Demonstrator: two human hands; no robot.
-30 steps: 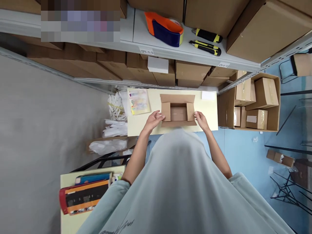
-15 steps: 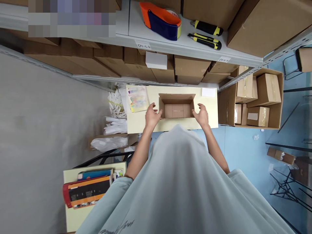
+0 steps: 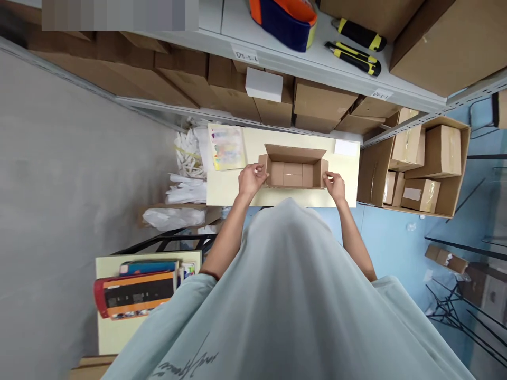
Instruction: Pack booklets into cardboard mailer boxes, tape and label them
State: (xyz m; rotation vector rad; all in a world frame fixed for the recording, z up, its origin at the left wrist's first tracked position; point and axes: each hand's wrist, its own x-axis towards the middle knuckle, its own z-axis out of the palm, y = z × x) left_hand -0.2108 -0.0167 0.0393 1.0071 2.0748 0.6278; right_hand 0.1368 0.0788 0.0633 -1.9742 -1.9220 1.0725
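A small open cardboard box sits on the pale yellow table, and I look down at its bare bottom. Its far flap stands up, and short flaps lean outward at both ends. At the left end, my left hand pinches the side flap between thumb and fingers. The right end's flap is pinched the same way by my right hand. Left of the box lies a colourful printed packet, close to my left hand. A white slip of paper rests near the table's far right corner.
Above the table, a metal shelf holds an orange and blue tape dispenser, several cutters and cartons. A large carton of smaller boxes stands at right. On the left are crumpled papers and a side table with books.
Both hands have closed on the box's side flaps, which now spread outward; the far flap leans back more. The view has shifted slightly.
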